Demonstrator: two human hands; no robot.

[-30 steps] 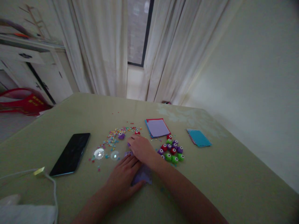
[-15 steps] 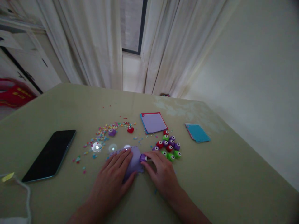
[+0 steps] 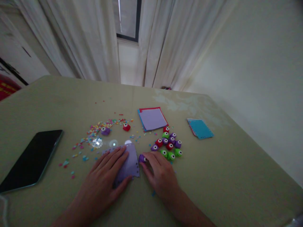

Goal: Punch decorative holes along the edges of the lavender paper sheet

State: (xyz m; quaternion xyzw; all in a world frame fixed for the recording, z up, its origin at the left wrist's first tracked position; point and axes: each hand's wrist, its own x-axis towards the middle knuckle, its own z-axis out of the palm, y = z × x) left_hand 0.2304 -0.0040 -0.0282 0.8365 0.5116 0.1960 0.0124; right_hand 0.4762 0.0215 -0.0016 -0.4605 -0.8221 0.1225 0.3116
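Note:
My left hand [image 3: 104, 178] lies flat with fingers stretched out on a purple paper sheet [image 3: 129, 164] on the green table [image 3: 213, 176]. My right hand [image 3: 159, 175] grips a small purple paper punch [image 3: 142, 158] at the sheet's right edge, fingers curled round it. A cluster of red, green and purple punches [image 3: 168, 145] sits just beyond my right hand.
A stack of coloured paper squares [image 3: 152, 119] lies farther back, a blue sheet [image 3: 200, 128] to the right. Scattered paper bits [image 3: 94, 134], a purple punch [image 3: 105, 130] and a red punch [image 3: 126, 127] lie at centre left. A black phone [image 3: 30, 159] rests at left.
My right hand pulled back from the far scattered bits with a purple punch and now sits at the sheet's right edge. The view shifted; the left hand stays on the sheet.

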